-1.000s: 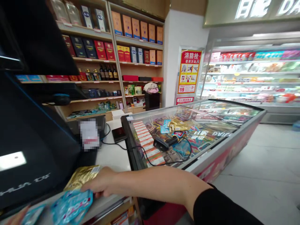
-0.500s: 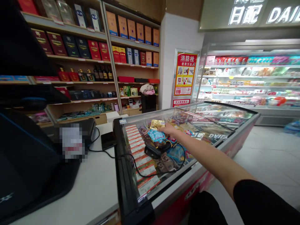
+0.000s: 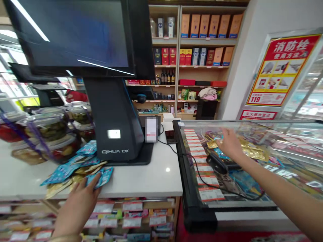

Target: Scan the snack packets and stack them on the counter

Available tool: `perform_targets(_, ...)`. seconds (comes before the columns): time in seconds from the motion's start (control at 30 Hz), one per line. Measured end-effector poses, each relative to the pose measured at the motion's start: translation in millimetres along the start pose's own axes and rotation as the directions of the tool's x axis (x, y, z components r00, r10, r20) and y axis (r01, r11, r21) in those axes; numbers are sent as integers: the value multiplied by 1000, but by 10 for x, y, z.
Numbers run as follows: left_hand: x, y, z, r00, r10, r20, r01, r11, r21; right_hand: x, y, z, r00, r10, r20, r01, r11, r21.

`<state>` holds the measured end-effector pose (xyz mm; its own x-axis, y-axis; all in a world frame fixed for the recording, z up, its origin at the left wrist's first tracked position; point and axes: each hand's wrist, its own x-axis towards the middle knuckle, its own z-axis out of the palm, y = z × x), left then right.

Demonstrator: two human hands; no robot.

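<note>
Left hand (image 3: pixel 77 205), lower left: fingers pressed on a blue sachet (image 3: pixel 102 177) near the edge of the white counter (image 3: pixel 151 181), where the loose pile (image 3: pixel 67 173) could slide off. Right hand (image 3: pixel 230 144), spread, empty, over gold sachets (image 3: pixel 253 150) on the freezer's glass lid (image 3: pixel 285 129).

White glossy checkout counter (image 3: pixel 151 178)
Surface carries loose blue and gold foil sachets (image 3: pixel 73 171), lidded glass jars (image 3: pixel 47 141), black terminal stand (image 3: pixel 116 134).

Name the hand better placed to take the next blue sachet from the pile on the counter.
Left, likely: the left hand sits at the counter edge, fingers on a blue sachet by the pile of sachets. The right hand is out over the glass-topped freezer, away from it.
</note>
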<state>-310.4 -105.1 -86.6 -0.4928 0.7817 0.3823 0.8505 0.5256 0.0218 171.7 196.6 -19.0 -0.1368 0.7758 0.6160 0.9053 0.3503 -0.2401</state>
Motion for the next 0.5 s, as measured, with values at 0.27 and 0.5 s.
perform_targets(0.27,-390,7,-50,998,1,-65,-7,995,-100,-1241,-2429,199,458,-491,741,-599,445,666)
perform_targets(0.5,-498,28,273,925,233,-299,-316,909,-270,-1504,-3578,403,128,-434,892,-965,152,212)
